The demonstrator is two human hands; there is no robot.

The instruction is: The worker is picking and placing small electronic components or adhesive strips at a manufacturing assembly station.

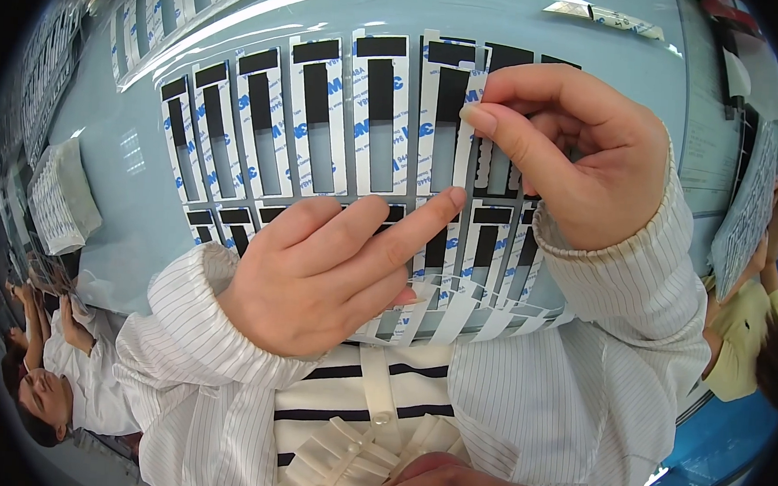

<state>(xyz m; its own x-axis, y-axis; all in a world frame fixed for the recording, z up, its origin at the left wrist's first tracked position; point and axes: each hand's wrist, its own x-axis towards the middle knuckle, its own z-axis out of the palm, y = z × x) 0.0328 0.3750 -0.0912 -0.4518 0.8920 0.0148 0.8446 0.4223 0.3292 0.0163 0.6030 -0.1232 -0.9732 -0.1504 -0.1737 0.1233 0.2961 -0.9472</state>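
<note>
My right hand pinches the upper end of a narrow white adhesive strip with blue print, between thumb and index finger. My left hand lies palm down over the lower part of the sheet, with its index finger stretched out to the strip's lower end and the other fingers loosely bent. Around the hands are rows of black T-shaped pieces framed by white blue-printed strips. The pieces under both hands are partly hidden.
The pieces rest on a pale blue-grey table. Another strip sheet lies at the far left, and a stack of sheets stands at the left edge. A loose strip is at the back. Other people sit at both sides.
</note>
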